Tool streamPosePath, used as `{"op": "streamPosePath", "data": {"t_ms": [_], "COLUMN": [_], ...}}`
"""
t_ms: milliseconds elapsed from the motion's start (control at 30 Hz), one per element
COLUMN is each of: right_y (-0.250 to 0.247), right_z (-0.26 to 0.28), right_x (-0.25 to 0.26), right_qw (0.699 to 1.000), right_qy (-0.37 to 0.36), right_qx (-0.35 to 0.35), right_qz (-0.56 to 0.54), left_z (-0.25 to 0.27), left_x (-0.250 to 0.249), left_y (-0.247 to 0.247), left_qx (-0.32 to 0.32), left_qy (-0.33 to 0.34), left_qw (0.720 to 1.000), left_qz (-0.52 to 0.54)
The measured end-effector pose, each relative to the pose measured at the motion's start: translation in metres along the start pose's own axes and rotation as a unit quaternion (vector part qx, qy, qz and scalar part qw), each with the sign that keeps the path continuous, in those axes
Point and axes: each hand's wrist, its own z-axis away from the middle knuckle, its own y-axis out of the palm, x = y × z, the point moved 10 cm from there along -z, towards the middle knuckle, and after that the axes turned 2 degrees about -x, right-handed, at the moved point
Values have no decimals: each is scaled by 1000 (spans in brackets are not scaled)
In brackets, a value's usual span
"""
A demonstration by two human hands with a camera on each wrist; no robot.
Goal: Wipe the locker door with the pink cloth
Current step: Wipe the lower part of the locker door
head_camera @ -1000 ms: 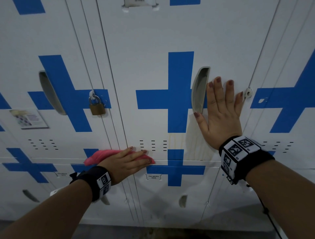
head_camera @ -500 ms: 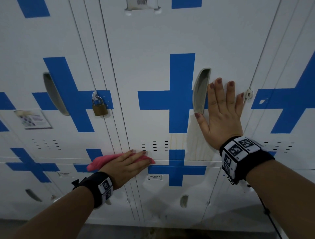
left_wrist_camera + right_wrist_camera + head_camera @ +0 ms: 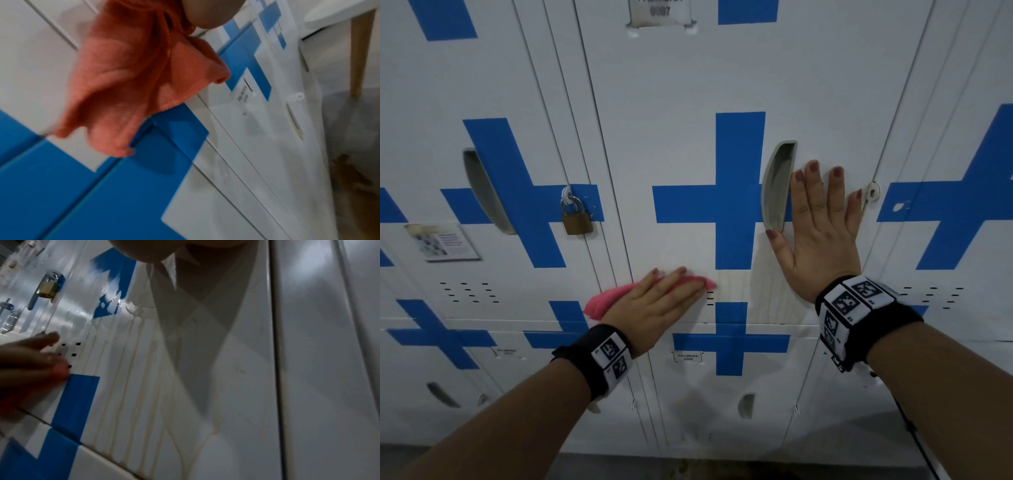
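The white locker door carries a blue cross and a recessed handle. Yellowish drip streaks run down its lower part, also plain in the right wrist view as drip streaks. My left hand lies flat with straight fingers, pressing the pink cloth against the door near the vent slots. The left wrist view shows the pink cloth hanging loose under the palm. My right hand rests flat on the door, fingers spread, just right of the handle.
A brass padlock hangs on the left neighbouring locker, which also bears a small sticker. A name label marks the lower locker. Another locker door adjoins on the right. The floor shows below.
My left hand with the cloth has slid to the right and a little up along the door, reaching the vent slots. The right hand has stayed in place.
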Motion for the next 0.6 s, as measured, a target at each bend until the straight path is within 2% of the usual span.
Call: {"op": "streamPosePath", "data": {"t_ms": [133,267,367,533,600], "right_y": [0,0,0,0,-1], "right_z": [0,0,0,0,0], "right_x": [-1,-1,-1,0,0], "right_qw": [1000,1000,1000,1000,1000], "right_qy": [0,-2,-1,-1,-2], "right_qx": [2,-1,-1,-1,-2], "right_qz": [3,3,5,5,1], "left_z": [-15,-25,-29,-33,-30], "left_x": [28,41,47,55,68], "left_y": [-25,-50,-70,-106,-119], "left_qx": [-39,-121,-196,-263,-318], "left_qy": [-110,-184,-213,-222,-250], "left_qw": [992,971,953,935,906], "left_qz": [50,94,94,89,127]}}
